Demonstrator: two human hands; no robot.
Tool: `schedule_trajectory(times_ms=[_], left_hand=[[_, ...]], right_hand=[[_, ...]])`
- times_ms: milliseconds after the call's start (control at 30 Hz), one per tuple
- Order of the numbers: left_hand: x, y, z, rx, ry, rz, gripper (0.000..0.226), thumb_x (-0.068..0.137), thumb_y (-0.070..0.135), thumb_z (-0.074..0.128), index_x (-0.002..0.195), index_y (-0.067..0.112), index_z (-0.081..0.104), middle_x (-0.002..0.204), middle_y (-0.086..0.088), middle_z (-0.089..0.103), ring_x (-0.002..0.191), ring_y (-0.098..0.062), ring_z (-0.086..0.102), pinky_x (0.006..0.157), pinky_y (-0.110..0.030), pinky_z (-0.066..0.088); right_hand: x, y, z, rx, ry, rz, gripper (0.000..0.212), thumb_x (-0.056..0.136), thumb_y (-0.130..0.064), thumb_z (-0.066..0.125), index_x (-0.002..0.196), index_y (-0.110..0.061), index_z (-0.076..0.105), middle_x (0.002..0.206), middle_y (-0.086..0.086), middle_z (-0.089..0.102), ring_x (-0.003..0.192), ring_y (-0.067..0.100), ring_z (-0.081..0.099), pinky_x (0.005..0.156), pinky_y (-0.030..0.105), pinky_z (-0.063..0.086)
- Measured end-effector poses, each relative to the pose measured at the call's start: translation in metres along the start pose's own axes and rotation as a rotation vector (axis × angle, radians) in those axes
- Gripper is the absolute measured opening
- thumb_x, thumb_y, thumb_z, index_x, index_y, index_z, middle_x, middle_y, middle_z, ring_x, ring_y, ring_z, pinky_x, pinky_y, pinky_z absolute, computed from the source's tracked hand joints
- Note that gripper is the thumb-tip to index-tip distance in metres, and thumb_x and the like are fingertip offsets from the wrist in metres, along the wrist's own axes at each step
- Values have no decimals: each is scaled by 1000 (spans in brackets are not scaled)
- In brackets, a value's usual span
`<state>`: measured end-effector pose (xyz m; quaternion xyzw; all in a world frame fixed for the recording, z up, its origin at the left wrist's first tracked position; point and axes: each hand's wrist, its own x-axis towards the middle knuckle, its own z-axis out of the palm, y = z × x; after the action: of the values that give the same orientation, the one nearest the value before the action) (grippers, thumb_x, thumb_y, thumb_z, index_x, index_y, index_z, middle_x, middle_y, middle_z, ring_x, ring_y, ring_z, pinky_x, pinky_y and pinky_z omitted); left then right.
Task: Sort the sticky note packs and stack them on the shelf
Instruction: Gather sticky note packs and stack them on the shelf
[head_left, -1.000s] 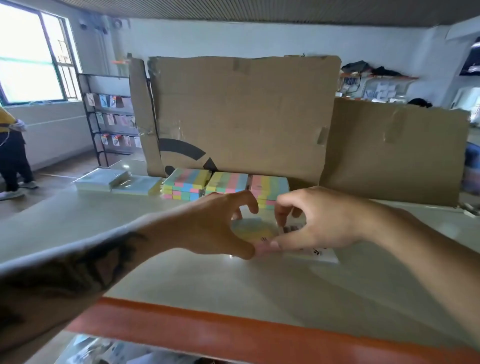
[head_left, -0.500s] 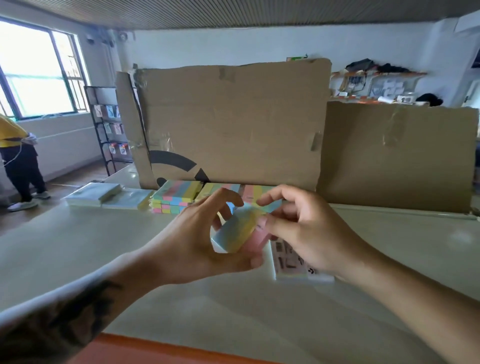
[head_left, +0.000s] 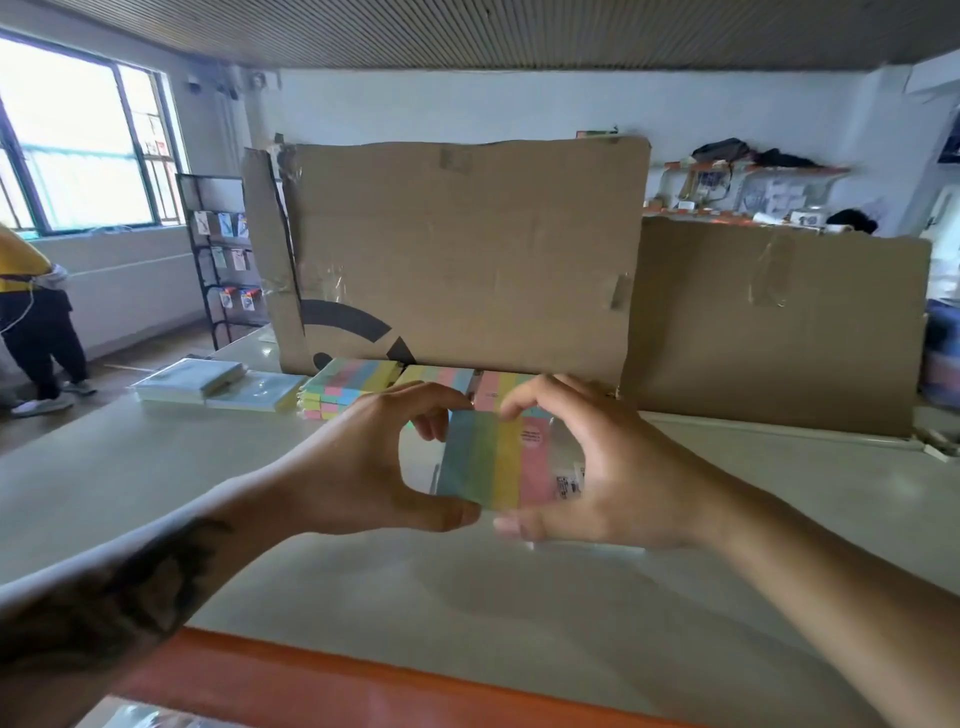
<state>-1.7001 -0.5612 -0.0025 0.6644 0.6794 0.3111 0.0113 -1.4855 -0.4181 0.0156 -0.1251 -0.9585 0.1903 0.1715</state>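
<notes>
A striped sticky note pack (head_left: 496, 460), blue, green, yellow and pink with a barcode label, is held upright above the shelf surface (head_left: 467, 597). My left hand (head_left: 363, 467) pinches its left edge between thumb and fingers. My right hand (head_left: 597, 478) grips its right side, thumb underneath. Behind the hands, three stacks of the same multicolour packs (head_left: 348, 387) stand in a row against the cardboard sheet (head_left: 467, 249). The middle and right stacks are partly hidden by my fingers. Left of them lie pale wrapped packs (head_left: 218, 382).
A second cardboard sheet (head_left: 774, 322) stands at the back right. The shelf's orange front edge (head_left: 363, 686) runs below my arms. A black display rack (head_left: 221, 254) stands behind on the left, and a person (head_left: 36, 317) stands on the floor at the far left.
Both hands lifted the striped pack off the shelf surface and turned it upright so its coloured face looks toward me. The view tilted upward slightly.
</notes>
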Motion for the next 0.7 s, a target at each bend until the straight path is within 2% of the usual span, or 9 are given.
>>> schedule_trajectory(times_ms=[67, 133, 200, 267, 333, 433, 533, 600, 700], left_hand=[[-1, 3, 1, -13, 12, -19, 80, 52, 75, 78, 123, 49, 54, 104, 28, 59, 104, 2, 55, 77, -5, 37], [-2, 6, 2, 13, -9, -36, 85, 53, 77, 80, 128, 46, 54, 103, 28, 59, 105, 1, 55, 78, -7, 38], [-3, 7, 0, 67, -72, -96, 99, 50, 86, 75, 137, 49, 46, 110, 30, 57, 107, 3, 53, 84, -13, 42], [-6, 3, -5, 126, -158, -183, 116, 45, 97, 64, 147, 54, 28, 123, 30, 52, 112, 3, 50, 93, -26, 45], [-11, -2, -10, 162, -183, -261, 120, 45, 101, 56, 150, 55, 21, 129, 27, 50, 117, -3, 49, 97, -31, 45], [-21, -8, -14, 93, -105, -300, 103, 52, 99, 54, 141, 47, 47, 121, 26, 60, 111, 0, 57, 94, -30, 49], [-19, -1, -12, -328, -41, -298, 66, 64, 81, 65, 102, 28, 76, 96, 6, 75, 94, -11, 69, 89, -36, 53], [-16, 9, -11, -534, -31, -309, 52, 67, 65, 71, 88, 18, 77, 90, -2, 77, 92, -22, 71, 85, -38, 50], [-15, 14, -10, -711, 49, -332, 30, 72, 34, 75, 94, 13, 74, 89, -6, 76, 88, -22, 71, 83, -40, 47]], right_hand=[[-1, -1, 2, -140, -1, -63, 68, 64, -70, 83, 118, -46, 50, 114, -38, 44, 118, -4, 42, 109, 26, 32], [0, -1, 2, -161, 57, -88, 61, 65, -65, 84, 115, -44, 55, 109, -38, 47, 114, -6, 43, 109, 33, 33], [0, 0, 1, -141, 67, -87, 59, 66, -61, 86, 115, -43, 57, 111, -39, 49, 116, -7, 43, 107, 33, 35], [2, 2, -3, -93, 45, -35, 60, 66, -57, 90, 116, -45, 58, 112, -38, 51, 119, -6, 44, 107, 30, 37], [8, 3, -8, -50, 55, 15, 59, 65, -56, 91, 114, -46, 59, 112, -33, 54, 118, -4, 48, 107, 32, 42], [16, 3, -10, 37, 100, 63, 57, 64, -57, 92, 109, -46, 59, 109, -26, 58, 111, -3, 54, 103, 36, 47], [19, -3, 4, 74, 186, 57, 56, 62, -53, 94, 103, -41, 59, 106, -20, 55, 103, -1, 54, 90, 28, 47], [19, -12, 17, 68, 268, 36, 55, 60, -52, 95, 99, -39, 58, 106, -17, 53, 101, -2, 54, 81, 16, 43], [19, -22, 25, 142, 352, 19, 53, 59, -59, 91, 95, -37, 57, 105, -16, 52, 91, -2, 56, 70, 8, 41]])
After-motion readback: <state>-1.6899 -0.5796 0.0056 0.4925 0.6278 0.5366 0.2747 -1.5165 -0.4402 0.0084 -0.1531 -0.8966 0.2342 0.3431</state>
